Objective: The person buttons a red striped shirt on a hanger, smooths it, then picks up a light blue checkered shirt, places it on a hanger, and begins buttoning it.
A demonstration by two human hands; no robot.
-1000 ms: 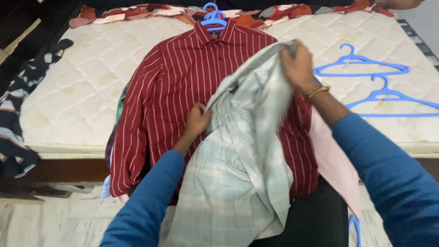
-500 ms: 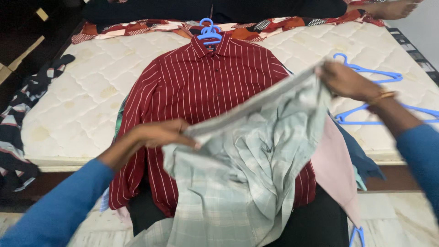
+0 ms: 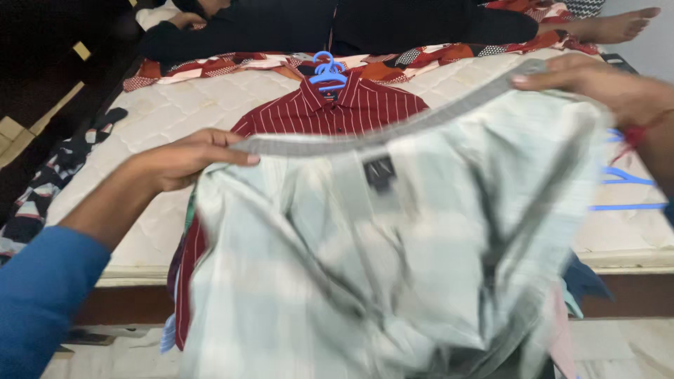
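Left hand (image 3: pixel 186 158) and right hand (image 3: pixel 597 81) each pinch the grey collar band of the pale checked shirt (image 3: pixel 379 281), fingers clenched; striped maroon shirt (image 3: pixel 337 112) at 12 o'clock on quilted mattress (image 3: pixel 175 105)

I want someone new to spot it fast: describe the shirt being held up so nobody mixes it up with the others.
Start at the white quilted mattress. In front of it, the left hand and right hand stretch a pale green checked shirt by its grey collar. Unlike the dark red striped shirt lying behind on a blue hanger, it is light, off the bed and hangerless.
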